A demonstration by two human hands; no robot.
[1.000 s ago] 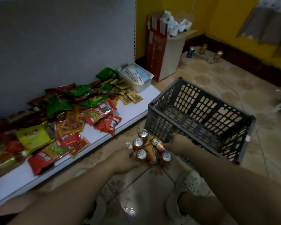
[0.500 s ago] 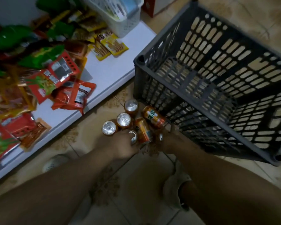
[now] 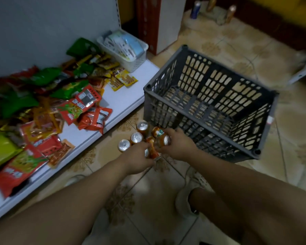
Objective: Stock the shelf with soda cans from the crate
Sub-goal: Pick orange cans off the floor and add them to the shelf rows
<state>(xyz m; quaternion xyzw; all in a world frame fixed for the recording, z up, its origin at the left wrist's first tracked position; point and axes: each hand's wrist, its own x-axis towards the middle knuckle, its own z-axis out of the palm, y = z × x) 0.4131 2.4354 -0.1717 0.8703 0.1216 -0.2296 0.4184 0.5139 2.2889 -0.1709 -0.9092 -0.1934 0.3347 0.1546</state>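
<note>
3 upright cans: silver tops up, in a short row on the floor tiles between shelf edge and crate, at 11 o'clock from the hands, unmoved since 0.5 s ago.
Right hand: fingers curled round an orange can lying on its side at the crate's foot; 0.5 s ago that can lay free there and the hand sat lower, at its 5 o'clock.
Left hand: closed round a second orange can in the same cluster, as it was 0.5 s ago.
Crate: grey, slatted, on the floor at 2 o'clock from the hands, its near corner just beside the cans.
Shelf: white bottom board at 10 o'clock, strewn with snack packets, a white basket at its far end.
View: wider than 0.5 s ago; a carton and 3 small containers on the far floor show at 12 to 1 o'clock.
</note>
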